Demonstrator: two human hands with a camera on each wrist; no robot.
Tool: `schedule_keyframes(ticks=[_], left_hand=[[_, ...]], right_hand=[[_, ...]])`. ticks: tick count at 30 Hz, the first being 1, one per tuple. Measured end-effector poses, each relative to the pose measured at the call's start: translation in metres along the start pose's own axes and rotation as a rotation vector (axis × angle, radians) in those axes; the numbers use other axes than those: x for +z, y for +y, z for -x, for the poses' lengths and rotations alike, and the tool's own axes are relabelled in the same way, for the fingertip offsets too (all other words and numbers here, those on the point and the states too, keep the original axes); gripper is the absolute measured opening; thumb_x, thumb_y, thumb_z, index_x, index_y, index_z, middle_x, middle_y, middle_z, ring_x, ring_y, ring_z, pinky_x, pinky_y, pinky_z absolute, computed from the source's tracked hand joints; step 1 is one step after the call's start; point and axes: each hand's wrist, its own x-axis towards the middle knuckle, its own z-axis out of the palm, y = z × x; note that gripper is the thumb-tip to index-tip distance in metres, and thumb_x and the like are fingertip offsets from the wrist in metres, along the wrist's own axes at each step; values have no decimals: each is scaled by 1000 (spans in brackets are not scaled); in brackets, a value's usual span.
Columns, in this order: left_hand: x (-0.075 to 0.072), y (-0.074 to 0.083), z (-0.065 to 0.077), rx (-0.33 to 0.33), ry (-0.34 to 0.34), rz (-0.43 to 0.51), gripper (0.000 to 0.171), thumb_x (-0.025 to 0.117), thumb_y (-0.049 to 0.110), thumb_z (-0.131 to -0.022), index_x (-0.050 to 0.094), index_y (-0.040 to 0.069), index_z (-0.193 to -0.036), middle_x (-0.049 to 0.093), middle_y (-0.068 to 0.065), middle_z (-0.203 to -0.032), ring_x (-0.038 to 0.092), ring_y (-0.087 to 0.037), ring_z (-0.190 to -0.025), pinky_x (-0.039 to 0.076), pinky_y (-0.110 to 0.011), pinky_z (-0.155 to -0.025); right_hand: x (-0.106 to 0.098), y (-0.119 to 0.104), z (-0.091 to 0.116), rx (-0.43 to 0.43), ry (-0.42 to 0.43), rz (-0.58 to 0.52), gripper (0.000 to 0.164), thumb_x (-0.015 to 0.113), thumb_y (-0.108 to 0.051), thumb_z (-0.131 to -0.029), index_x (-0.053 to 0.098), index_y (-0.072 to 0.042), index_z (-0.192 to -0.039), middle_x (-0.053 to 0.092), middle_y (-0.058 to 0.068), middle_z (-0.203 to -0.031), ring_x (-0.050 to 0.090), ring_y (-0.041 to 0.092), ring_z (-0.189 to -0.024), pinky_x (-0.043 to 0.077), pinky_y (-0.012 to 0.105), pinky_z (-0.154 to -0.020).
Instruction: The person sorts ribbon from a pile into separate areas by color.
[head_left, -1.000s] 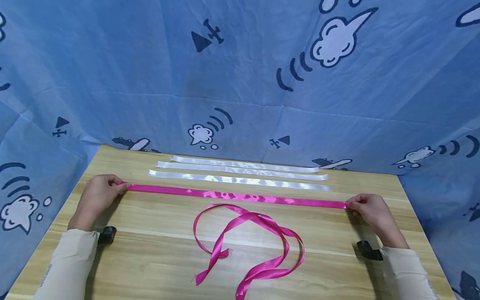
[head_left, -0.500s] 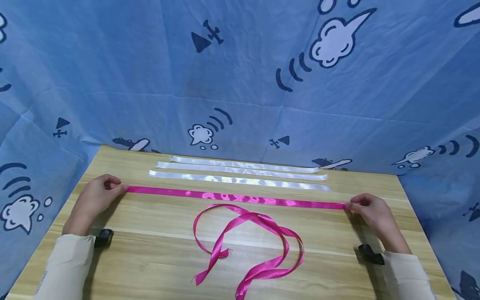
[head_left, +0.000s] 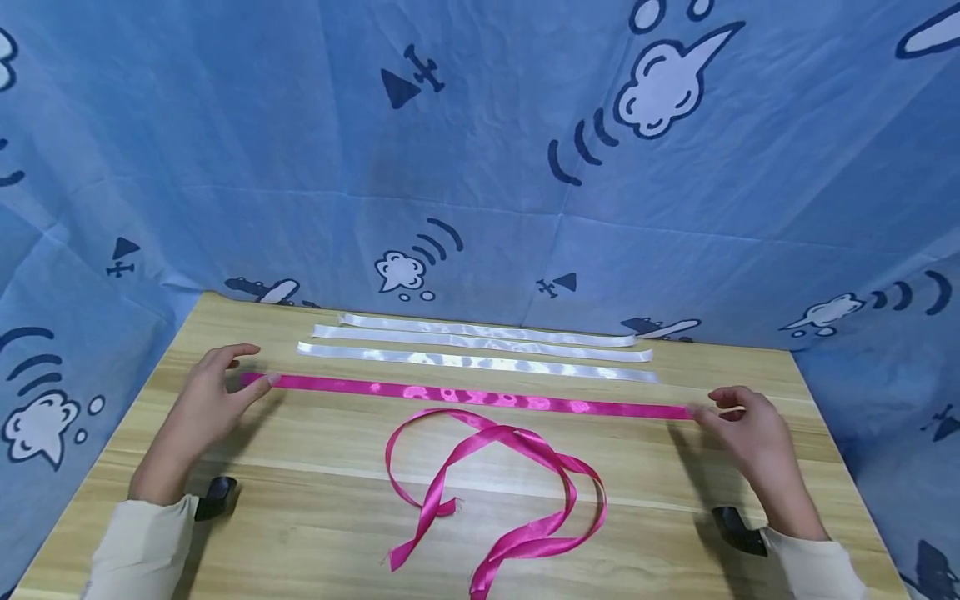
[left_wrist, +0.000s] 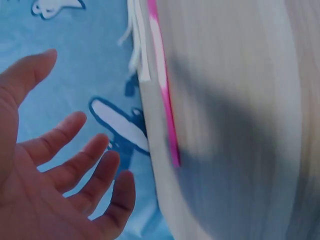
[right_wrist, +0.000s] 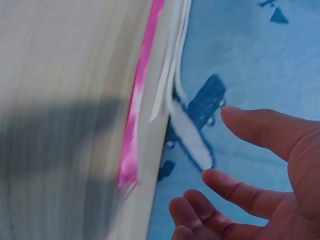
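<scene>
A straight pink satin ribbon [head_left: 480, 398] lies flat across the table, below the white ribbons in the head view. My left hand [head_left: 202, 408] hovers by its left end, thumb and fingers spread apart with nothing between them. In the left wrist view the ribbon's end [left_wrist: 173, 145] lies free on the wood, apart from the hand [left_wrist: 65, 175]. At the other end, my right hand [head_left: 750, 433] is raised, its fingers loosely bent and holding nothing. The right wrist view shows that frayed ribbon end [right_wrist: 129, 167] lying free, with the right hand [right_wrist: 265, 175] off to its side.
Several-looped pink ribbon [head_left: 525, 542] lies loosely curled on the wooden table [head_left: 315, 517] nearer the person. Three white ribbons [head_left: 480, 361] lie side by side along the back edge. Behind them hangs a blue printed cloth [head_left: 480, 150]. Each wrist wears a black camera [head_left: 738, 531].
Both hands have let go of the straight pink ribbon's ends. The left hand's fingers have spread, and both hands have lifted off. The ribbons on the table stay put.
</scene>
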Motion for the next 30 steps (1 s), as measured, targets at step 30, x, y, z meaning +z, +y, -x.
schedule_keyframes(ticks=[30], left_hand=[[88, 83, 29, 136, -363, 343, 70, 79, 25, -95, 46, 20, -156, 52, -10, -157, 53, -36, -141, 48, -57, -111]], right_hand=[[50, -68, 66, -285, -37, -83, 45, 88, -15, -86, 67, 0, -124, 72, 18, -114, 68, 33, -105, 52, 30, -73]])
